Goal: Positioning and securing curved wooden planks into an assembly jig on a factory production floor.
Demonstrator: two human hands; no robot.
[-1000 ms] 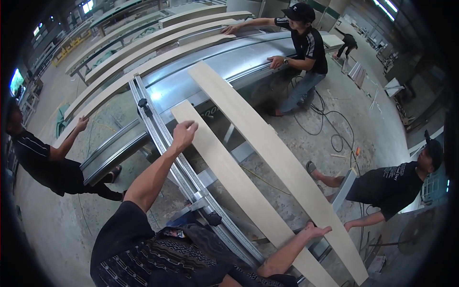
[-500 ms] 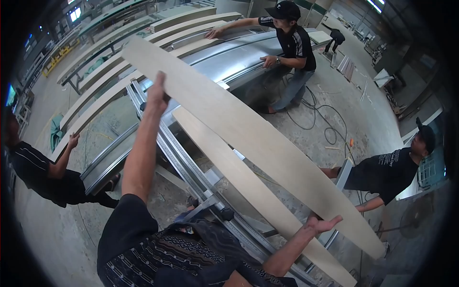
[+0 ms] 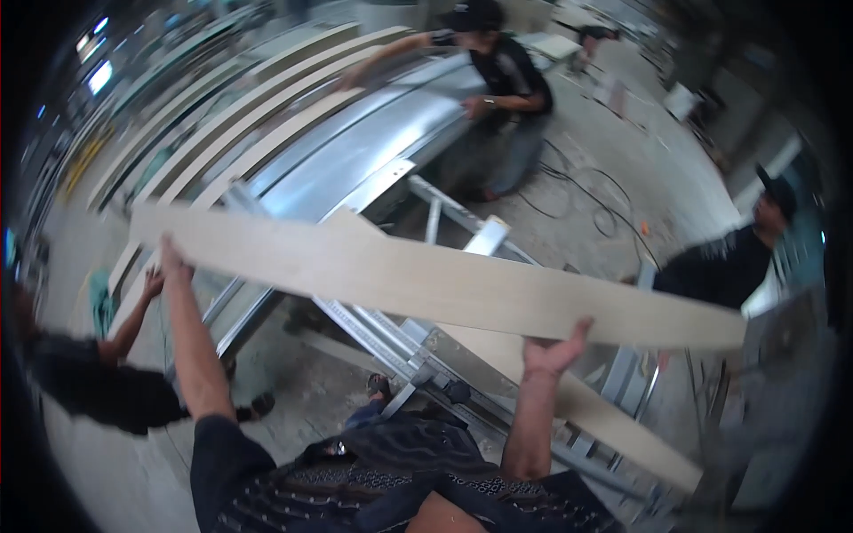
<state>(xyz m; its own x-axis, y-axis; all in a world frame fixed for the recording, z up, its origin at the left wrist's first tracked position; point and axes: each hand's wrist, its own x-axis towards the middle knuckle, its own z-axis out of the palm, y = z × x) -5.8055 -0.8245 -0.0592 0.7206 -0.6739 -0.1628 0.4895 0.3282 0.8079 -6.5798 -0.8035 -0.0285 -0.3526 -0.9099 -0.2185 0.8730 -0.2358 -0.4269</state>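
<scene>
A long, pale wooden board stretches across the view above the metal frame, held in both hands. My left hand grips its lower edge close to the left end, blurred by motion. My right hand supports the same edge toward the right, thumb up along the face and other fingers mostly hidden behind. Under this board a second pale board lies slanted on the aluminium rails, partly covered.
A person leans over the shiny metal saw table at the back, reaching to several long boards. Another person stands at left, a third at right. Cables lie on the floor.
The held board has swung from a steep slant to nearly level, its left end coming down and its right end rising. Both my hands moved with it, the right going up. The view shifted.
</scene>
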